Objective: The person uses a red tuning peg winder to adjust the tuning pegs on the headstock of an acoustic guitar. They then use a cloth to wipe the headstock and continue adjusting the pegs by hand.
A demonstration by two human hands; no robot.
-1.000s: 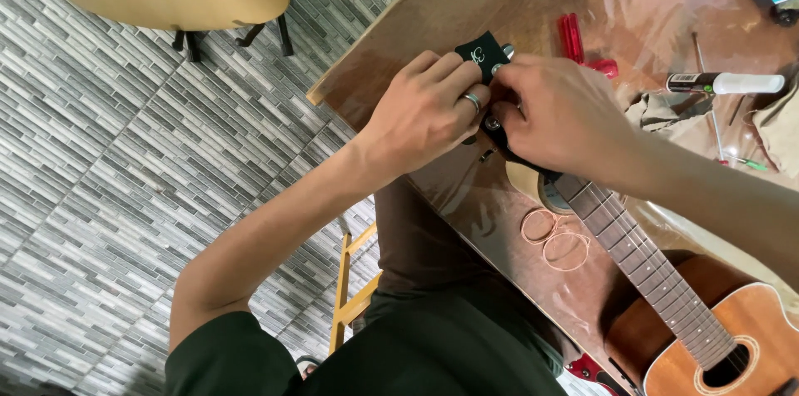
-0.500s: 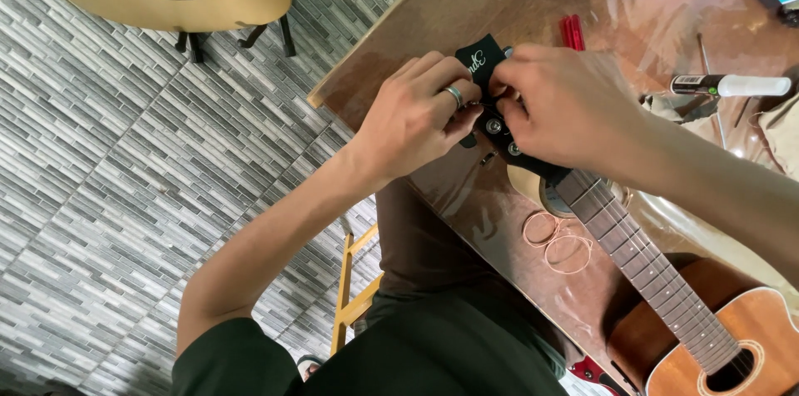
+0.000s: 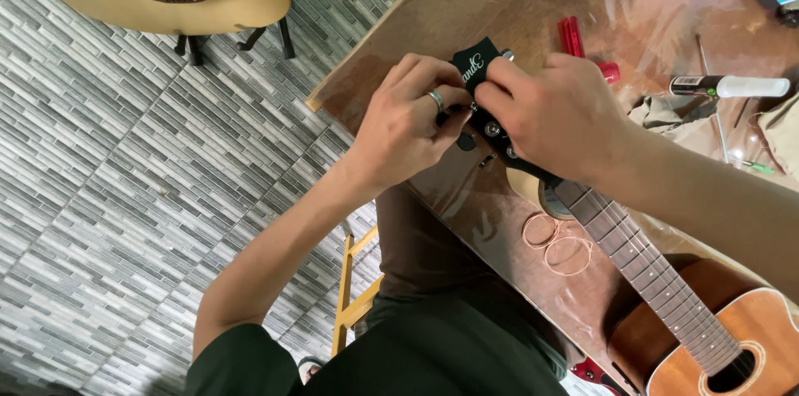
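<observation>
Left hand [image 3: 412, 125] and right hand [image 3: 553, 117], each grip clamped on black guitar headstock [image 3: 476, 71], wooden table [image 3: 499, 13]

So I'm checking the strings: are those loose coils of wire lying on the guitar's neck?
No, the two loose coils of thin wire lie on the brown wooden table, beside the dark fretted guitar neck.

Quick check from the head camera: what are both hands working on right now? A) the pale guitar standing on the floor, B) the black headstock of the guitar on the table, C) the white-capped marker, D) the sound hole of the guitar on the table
B: the left hand and right hand both close on the black headstock at the end of the neck, over the wooden table.
</observation>
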